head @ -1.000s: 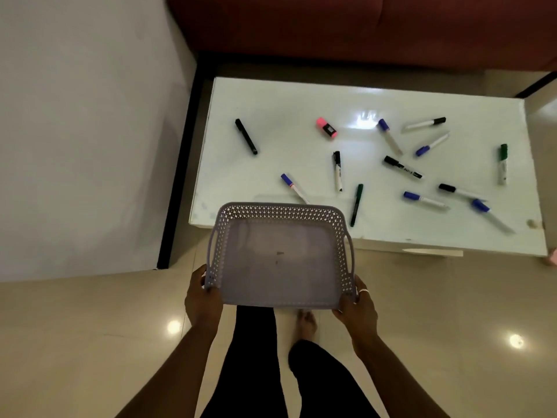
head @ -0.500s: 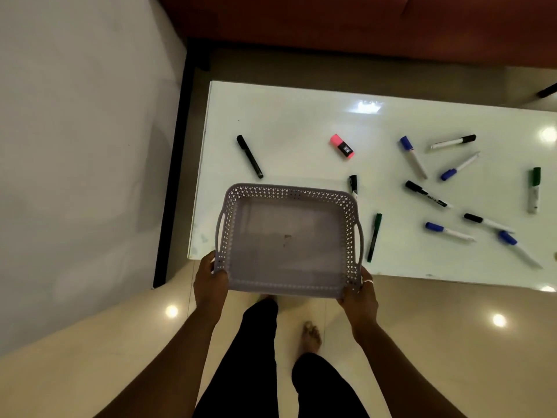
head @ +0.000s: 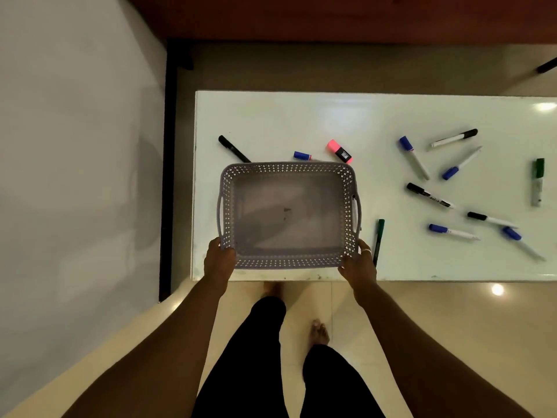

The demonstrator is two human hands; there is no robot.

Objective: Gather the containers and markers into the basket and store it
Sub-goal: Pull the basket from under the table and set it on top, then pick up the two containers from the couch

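Note:
An empty grey perforated basket (head: 287, 170) is over the near left part of the white table (head: 301, 116). My left hand (head: 218, 260) grips its near left corner and my right hand (head: 358, 263) grips its near right corner. Several markers lie scattered on the table: a black one (head: 233, 148) and a blue-capped one (head: 302, 155) partly hidden behind the basket's far rim, a pink highlighter (head: 340, 150), a green marker (head: 378, 241) just right of the basket, and blue, black and green ones (head: 429, 193) further right.
A red-brown sofa (head: 331, 16) runs along the far side of the table. A pale wall with a black edge strip (head: 168, 176) stands to the left. My legs and bare feet are on the beige tiled floor (head: 452, 312) below the table's near edge.
I stepped closer and the basket moved forward, from over the floor to over the table's near left part. Both hands kept their hold on it.

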